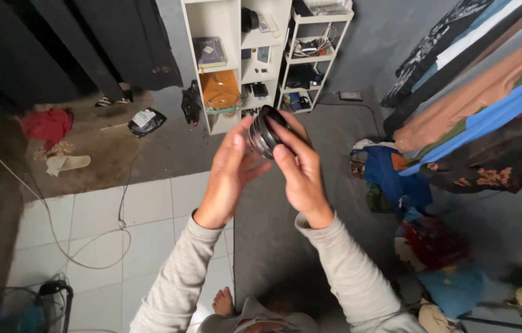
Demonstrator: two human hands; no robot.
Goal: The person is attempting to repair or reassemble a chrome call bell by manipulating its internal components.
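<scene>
1. The right hand (pixel 301 169) is closing its fingers around a black camera lens (pixel 265 131), gripping the barrel from the right side, thumb lying across the front.
2. The left hand (pixel 229 172) is pressing against the lens from the left, fingers mostly straight and thumb touching the barrel; it is steadying rather than wrapping it.
3. The lens is being held in the air just in front of the white shelf unit (pixel 227 61), tilted, its ringed barrel facing the camera.
4. A grey rug (pixel 335 142) is lying on the floor below the lens.
5. Coloured clothes (pixel 477 105) are hanging to the right of the lens.
</scene>
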